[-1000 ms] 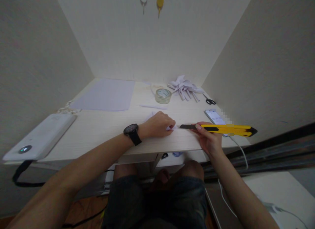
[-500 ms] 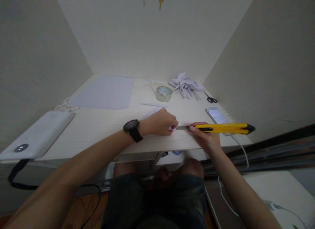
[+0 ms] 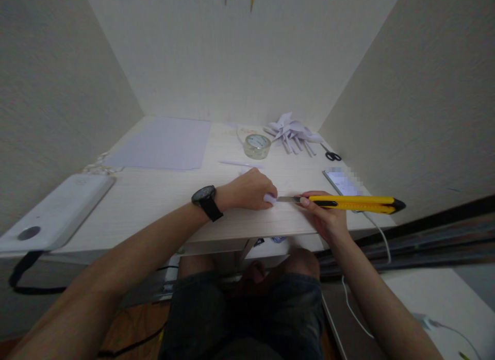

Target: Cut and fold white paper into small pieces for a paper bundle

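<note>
Single head-worn view, looking forward and down from close above the tabletop (image 3: 154, 205) (a corner between pale walls); both forearms enter from the lower edge, knees visible beneath.

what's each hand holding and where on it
Right hand grips the yellow utility knife at its front end; left hand presses a small paper piece.

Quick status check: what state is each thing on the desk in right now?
Yellow utility knife: blade extended, gripped by right hand.
Small white folded paper: pinned under left hand, blade tip at its edge.
Clear tape roll: lying flat.
Black-handled scissors: lying untouched.
Smartphone: screen lit.
White power bank: flat, cable attached.
</note>
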`<state>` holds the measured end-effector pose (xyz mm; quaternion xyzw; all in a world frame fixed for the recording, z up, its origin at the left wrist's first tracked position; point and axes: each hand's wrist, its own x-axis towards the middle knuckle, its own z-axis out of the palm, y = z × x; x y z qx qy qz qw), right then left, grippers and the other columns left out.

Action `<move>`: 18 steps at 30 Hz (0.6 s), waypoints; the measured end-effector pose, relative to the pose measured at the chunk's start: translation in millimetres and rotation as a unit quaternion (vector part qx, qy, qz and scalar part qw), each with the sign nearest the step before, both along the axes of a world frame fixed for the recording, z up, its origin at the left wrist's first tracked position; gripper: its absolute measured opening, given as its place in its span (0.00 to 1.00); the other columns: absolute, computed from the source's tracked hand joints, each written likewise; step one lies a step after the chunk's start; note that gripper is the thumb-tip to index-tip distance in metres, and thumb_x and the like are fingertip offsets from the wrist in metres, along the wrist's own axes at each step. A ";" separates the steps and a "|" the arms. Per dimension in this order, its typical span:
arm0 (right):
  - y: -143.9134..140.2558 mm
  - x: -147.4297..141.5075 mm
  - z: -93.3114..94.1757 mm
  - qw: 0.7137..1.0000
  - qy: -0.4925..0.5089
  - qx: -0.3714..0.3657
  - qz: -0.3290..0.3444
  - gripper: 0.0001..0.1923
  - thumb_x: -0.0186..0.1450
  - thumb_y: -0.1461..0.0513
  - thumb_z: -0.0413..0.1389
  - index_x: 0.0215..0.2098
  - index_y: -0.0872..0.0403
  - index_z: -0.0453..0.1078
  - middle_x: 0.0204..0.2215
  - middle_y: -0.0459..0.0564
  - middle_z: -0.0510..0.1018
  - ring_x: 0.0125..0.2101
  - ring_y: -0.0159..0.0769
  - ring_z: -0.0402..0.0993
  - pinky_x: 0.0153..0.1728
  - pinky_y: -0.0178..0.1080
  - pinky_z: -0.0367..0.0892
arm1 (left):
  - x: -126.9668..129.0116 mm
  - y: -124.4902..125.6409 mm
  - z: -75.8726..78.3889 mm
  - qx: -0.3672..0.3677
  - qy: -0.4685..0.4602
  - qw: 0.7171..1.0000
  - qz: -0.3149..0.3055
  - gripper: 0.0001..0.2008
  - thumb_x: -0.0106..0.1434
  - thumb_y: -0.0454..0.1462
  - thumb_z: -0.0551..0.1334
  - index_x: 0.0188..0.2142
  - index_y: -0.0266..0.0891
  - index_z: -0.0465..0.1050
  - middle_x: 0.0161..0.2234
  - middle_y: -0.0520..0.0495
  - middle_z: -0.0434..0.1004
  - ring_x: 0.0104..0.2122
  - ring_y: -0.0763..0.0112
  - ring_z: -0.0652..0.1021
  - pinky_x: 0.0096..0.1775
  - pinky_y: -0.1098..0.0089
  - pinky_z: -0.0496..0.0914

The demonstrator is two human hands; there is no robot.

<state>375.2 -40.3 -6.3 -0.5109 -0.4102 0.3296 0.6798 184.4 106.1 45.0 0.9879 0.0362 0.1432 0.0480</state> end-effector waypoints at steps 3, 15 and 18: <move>-1.0 0.9 -0.6 1.000 -0.016 -0.012 -0.001 0.13 0.51 0.58 0.71 0.33 0.50 0.79 0.33 0.47 0.83 0.36 0.39 0.78 0.45 0.46 0.74 | 0.2 -1.2 0.9 -0.007 -0.005 1.000 0.011 0.06 0.55 0.37 0.63 0.33 0.40 0.79 0.28 0.48 0.81 0.30 0.67 0.79 0.36 0.68 0.67; -0.4 7.7 -6.2 0.996 -0.088 -0.034 0.006 0.14 0.52 0.56 0.70 0.35 0.50 0.78 0.34 0.48 0.83 0.36 0.40 0.78 0.44 0.46 0.74 | 3.7 -4.1 0.2 -0.054 0.030 0.998 0.004 0.06 0.51 0.33 0.63 0.29 0.38 0.79 0.30 0.46 0.82 0.31 0.67 0.79 0.38 0.68 0.70; 0.1 7.7 -6.7 0.996 -0.086 -0.024 0.001 0.13 0.52 0.56 0.70 0.35 0.50 0.78 0.34 0.48 0.83 0.36 0.40 0.78 0.43 0.45 0.74 | 3.1 -5.2 1.2 -0.049 0.034 0.998 0.007 0.06 0.51 0.33 0.62 0.28 0.38 0.79 0.30 0.46 0.82 0.31 0.67 0.79 0.39 0.68 0.69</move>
